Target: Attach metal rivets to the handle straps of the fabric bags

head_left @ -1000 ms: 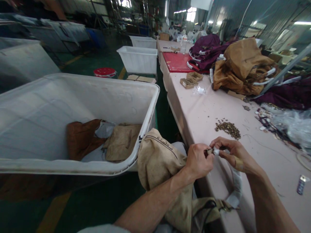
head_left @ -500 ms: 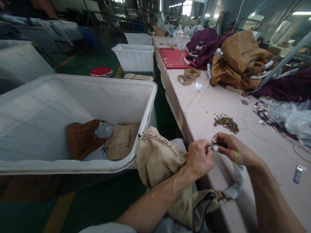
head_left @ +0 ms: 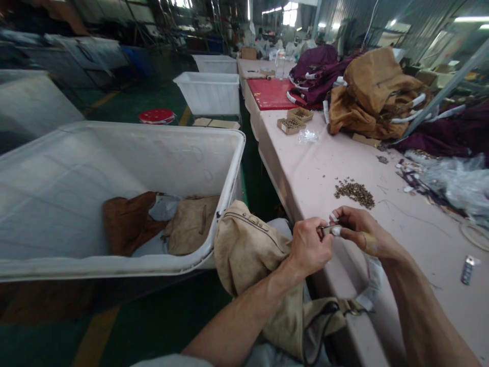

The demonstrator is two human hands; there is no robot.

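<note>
A beige canvas bag [head_left: 252, 244] with a dark-trimmed edge and small metal studs lies across my lap, against the table edge. My left hand [head_left: 311, 247] is closed around part of the bag, with a small narrow piece [head_left: 324, 230] poking out between thumb and forefinger. Facing it, my right hand [head_left: 359, 232] has thumb and forefinger pinched at that piece; white tape wraps the fingertips. What exactly the right fingers hold is hidden. Below hangs the bag's strap, partly wrapped in white [head_left: 372, 285], with a metal buckle [head_left: 353, 307]. Just beyond the right hand lies a pile of brass-coloured studs [head_left: 355, 193].
To the left stands a large white bin [head_left: 160, 153] holding a brown bag [head_left: 128, 221] and a beige bag [head_left: 194, 224]. On the table [head_left: 282, 158] are small boxes of metal parts [head_left: 290, 125], brown bags [head_left: 382, 92], purple bags [head_left: 315, 63], clear plastic [head_left: 466, 183] and a lighter-like object [head_left: 466, 270].
Both hands have shifted very slightly left, still close together at the same piece. The right fingers have changed their angle a little, and the dark part seen between them shows less.
</note>
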